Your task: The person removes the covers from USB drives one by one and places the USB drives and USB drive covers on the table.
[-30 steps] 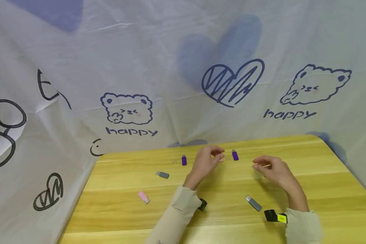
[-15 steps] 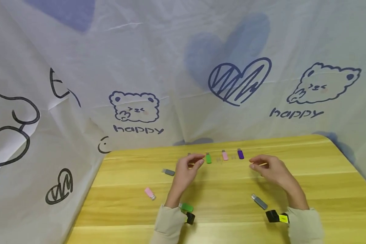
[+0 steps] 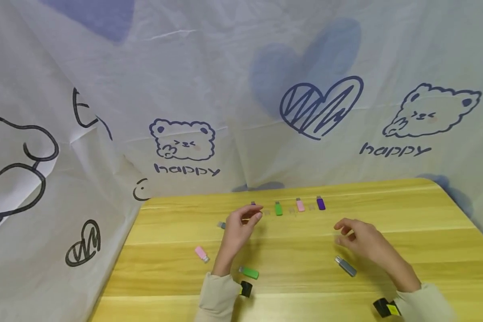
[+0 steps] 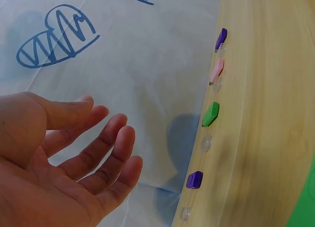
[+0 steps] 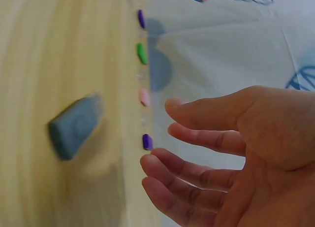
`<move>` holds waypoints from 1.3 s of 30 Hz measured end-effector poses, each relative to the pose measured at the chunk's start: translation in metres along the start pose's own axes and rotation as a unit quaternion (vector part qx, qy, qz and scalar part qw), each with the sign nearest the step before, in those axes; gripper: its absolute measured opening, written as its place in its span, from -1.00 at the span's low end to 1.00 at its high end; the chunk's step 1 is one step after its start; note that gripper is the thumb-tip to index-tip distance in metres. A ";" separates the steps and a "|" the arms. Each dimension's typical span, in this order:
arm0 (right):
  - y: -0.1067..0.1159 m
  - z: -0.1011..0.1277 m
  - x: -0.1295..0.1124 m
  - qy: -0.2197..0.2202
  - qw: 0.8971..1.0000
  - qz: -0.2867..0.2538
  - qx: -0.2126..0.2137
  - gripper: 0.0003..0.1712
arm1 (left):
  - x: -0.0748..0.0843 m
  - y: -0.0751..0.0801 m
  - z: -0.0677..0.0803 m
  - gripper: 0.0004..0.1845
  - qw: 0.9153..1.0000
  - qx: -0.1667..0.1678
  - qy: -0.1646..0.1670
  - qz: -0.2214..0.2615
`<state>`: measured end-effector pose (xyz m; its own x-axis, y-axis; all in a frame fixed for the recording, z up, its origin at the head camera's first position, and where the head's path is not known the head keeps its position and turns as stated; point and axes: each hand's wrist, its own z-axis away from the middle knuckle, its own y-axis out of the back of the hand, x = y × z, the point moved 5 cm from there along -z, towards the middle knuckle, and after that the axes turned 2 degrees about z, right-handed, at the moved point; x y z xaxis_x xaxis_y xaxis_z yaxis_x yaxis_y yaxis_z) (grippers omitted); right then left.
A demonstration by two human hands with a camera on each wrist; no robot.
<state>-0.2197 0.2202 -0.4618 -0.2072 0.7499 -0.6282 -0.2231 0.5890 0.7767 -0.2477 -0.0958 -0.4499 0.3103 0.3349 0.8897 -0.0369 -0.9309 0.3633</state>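
Note:
In the head view my left hand [image 3: 238, 228] hovers over the table, fingers loosely bent and holding nothing. It partly covers a purple USB stick [image 3: 253, 203] and a grey USB stick [image 3: 221, 225]. My right hand [image 3: 362, 238], also holding nothing, is above and behind another grey USB stick [image 3: 345, 266]. A green USB stick [image 3: 279, 209], a pink one [image 3: 300, 205] and a second purple one [image 3: 320, 203] stand in a row along the back edge. The left wrist view shows small clear pieces [image 4: 206, 143] between the row's sticks.
Another pink USB stick [image 3: 201, 254] lies at the left of the wooden table [image 3: 298, 286]. A second green USB stick [image 3: 249, 272] lies beside my left wrist. A printed white cloth [image 3: 241, 107] hangs behind the table and along its left side.
My left hand has moved left, uncovering the green and pink sticks in the row and the green one near the wrist. My right hand has drawn back toward the nearby grey stick.

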 end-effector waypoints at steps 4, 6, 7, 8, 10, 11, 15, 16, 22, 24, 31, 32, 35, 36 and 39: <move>-0.006 0.009 0.001 -0.006 1.000 0.013 -0.021 -0.68 | 0.001 0.000 -0.001 -0.76 1.000 -0.004 -0.001 0.002; -0.009 0.014 0.002 -0.003 0.999 0.019 -0.027 -0.67 | 0.000 0.000 -0.001 -0.75 1.000 -0.006 0.000 0.003; -0.011 0.016 0.002 0.001 0.999 0.023 -0.030 -0.67 | 0.001 0.000 0.000 -0.75 1.000 -0.007 0.000 0.002; -0.013 0.018 0.002 0.005 0.999 0.028 -0.031 -0.67 | 0.001 -0.001 0.000 -0.74 1.000 -0.008 0.001 0.002; -0.018 0.022 0.002 0.011 0.999 0.038 -0.033 -0.66 | 0.001 0.000 0.001 -0.74 1.000 -0.009 0.006 0.005; -0.021 0.023 0.002 0.013 0.998 0.043 -0.033 -0.65 | 0.001 0.000 0.001 -0.74 1.000 -0.009 0.006 0.006; -0.027 0.029 0.005 -0.002 0.998 0.052 -0.033 -0.66 | 0.000 0.000 0.001 -0.72 1.000 -0.012 0.015 0.017; -0.028 0.030 0.006 -0.008 0.998 0.052 -0.031 -0.65 | 0.000 0.000 0.001 -0.72 1.000 -0.013 0.015 0.019; -0.030 0.033 0.005 -0.021 0.998 0.050 -0.012 -0.67 | 0.000 0.003 0.000 -0.74 1.000 -0.010 0.022 0.017; -0.031 0.033 0.004 -0.017 0.999 0.049 -0.010 -0.70 | 0.001 0.004 0.000 -0.75 1.000 -0.008 0.022 0.015; -0.034 0.034 0.002 -0.018 0.999 0.042 -0.008 -0.77 | 0.002 0.005 0.000 -0.76 1.000 -0.007 0.017 0.015; -0.035 0.034 0.002 -0.017 0.999 0.041 -0.008 -0.77 | 0.002 0.005 0.000 -0.76 1.000 -0.006 0.016 0.014; -0.036 0.035 0.002 -0.017 0.999 0.033 -0.012 -0.76 | 0.002 0.005 0.001 -0.75 1.000 -0.005 0.016 0.013; -0.037 0.036 0.002 -0.016 0.999 0.031 -0.013 -0.75 | 0.002 0.005 0.001 -0.75 1.000 -0.005 0.016 0.013; -0.036 0.037 0.002 -0.020 0.999 0.026 -0.012 -0.75 | 0.002 0.004 0.001 -0.76 1.000 -0.005 0.016 0.012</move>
<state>-0.1773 0.2119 -0.4890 -0.1805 0.7916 -0.5837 -0.2365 0.5411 0.8070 -0.2463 -0.0991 -0.4470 0.2779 0.3165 0.9070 -0.0539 -0.9375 0.3437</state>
